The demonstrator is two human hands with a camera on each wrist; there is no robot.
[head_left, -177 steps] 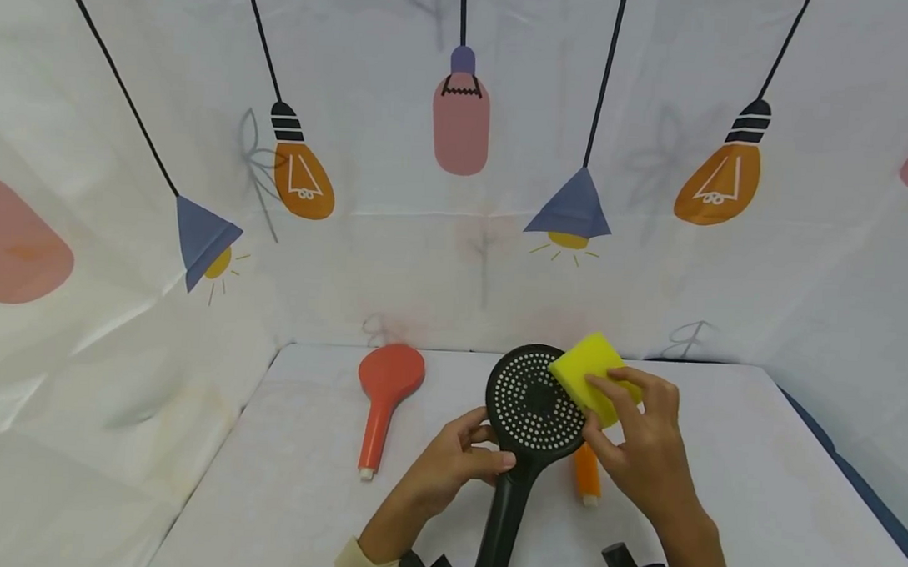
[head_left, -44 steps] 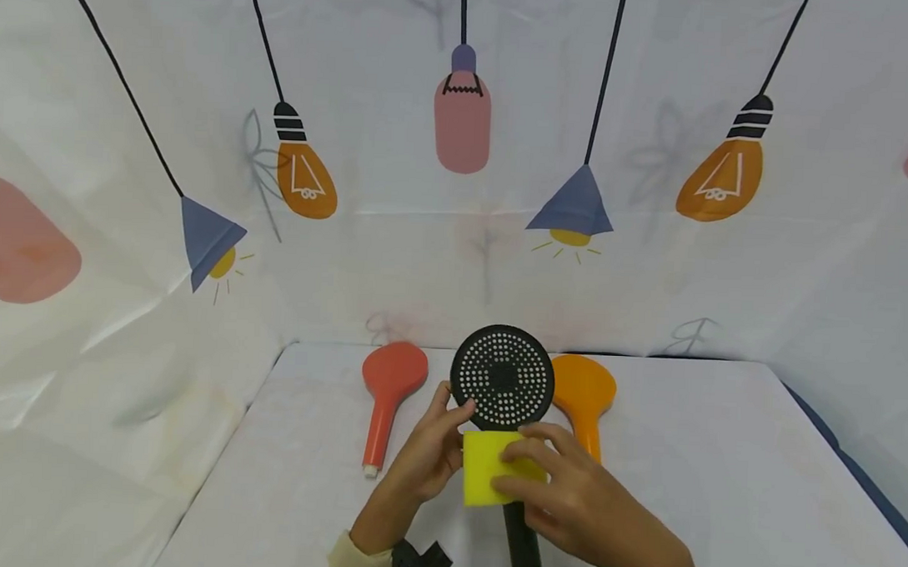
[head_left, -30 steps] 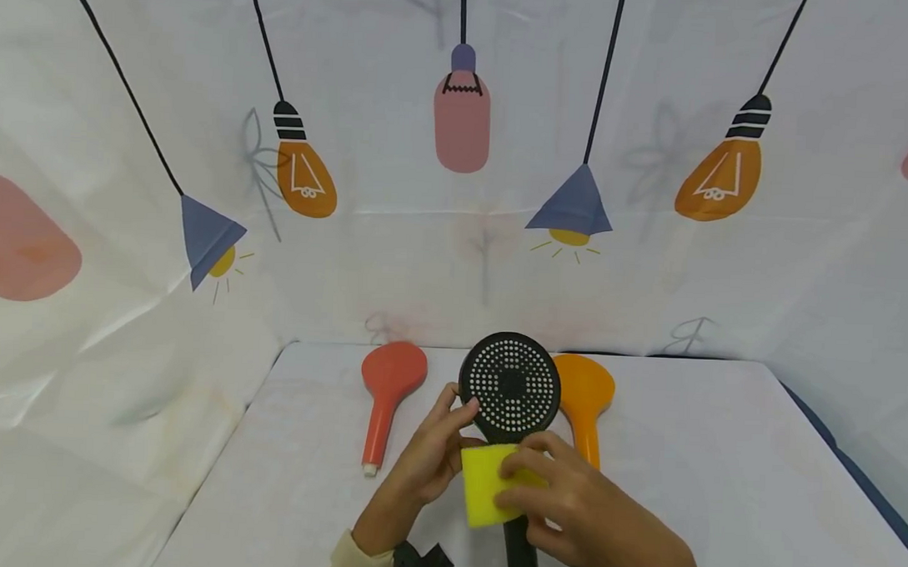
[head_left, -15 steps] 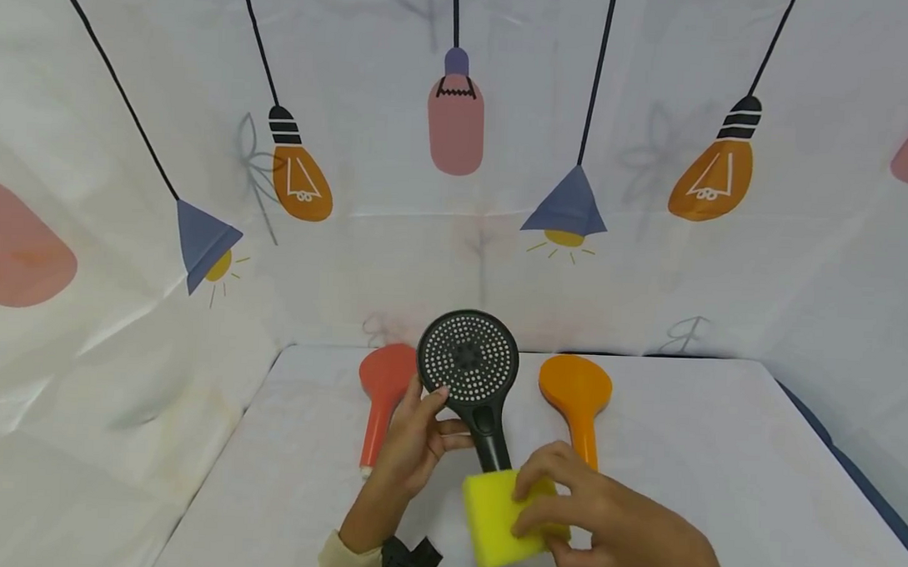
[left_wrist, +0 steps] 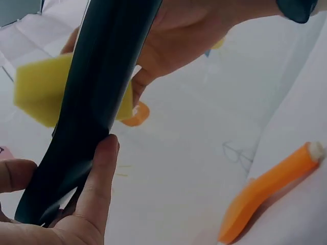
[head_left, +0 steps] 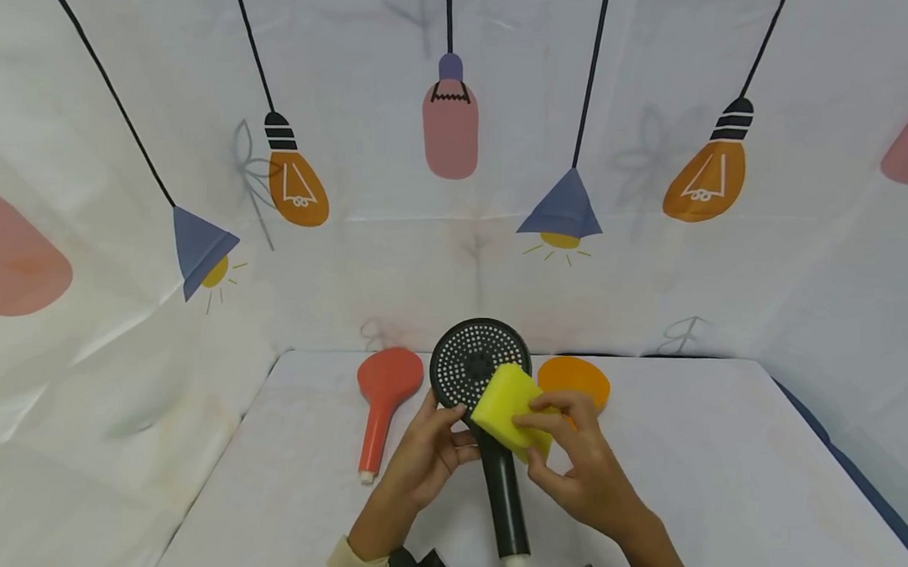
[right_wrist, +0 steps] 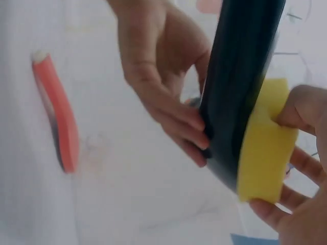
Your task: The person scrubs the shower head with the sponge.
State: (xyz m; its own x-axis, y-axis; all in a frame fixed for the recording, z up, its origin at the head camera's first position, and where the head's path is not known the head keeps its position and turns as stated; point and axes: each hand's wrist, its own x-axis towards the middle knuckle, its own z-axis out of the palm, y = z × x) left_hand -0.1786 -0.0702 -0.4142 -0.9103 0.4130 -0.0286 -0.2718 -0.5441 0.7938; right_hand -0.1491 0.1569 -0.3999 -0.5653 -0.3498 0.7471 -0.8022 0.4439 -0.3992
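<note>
A black shower head [head_left: 502, 494] with a round face of small pale nozzles leans up above the table, its white-tipped handle end pointing toward me. My left hand [head_left: 425, 458] grips it where the head meets the handle, thumb at the lower rim. My right hand [head_left: 586, 463] pinches a yellow sponge [head_left: 506, 402] between thumb and fingers. In the head view the sponge overlaps the lower right of the nozzle face and the neck. The right wrist view has the sponge [right_wrist: 265, 153] right against the shower head [right_wrist: 230, 102].
A red shower head [head_left: 389, 377] lies on the white table [head_left: 282, 478] to the left. Behind my right hand lies an orange one [head_left: 574, 378], its handle mostly hidden in the head view. A white backdrop printed with lamps [head_left: 562, 205] stands behind the table.
Over the last half second, the sponge has moved up from the handle to the lower nozzle face and neck. The shower head has shifted slightly right, still in my left hand.
</note>
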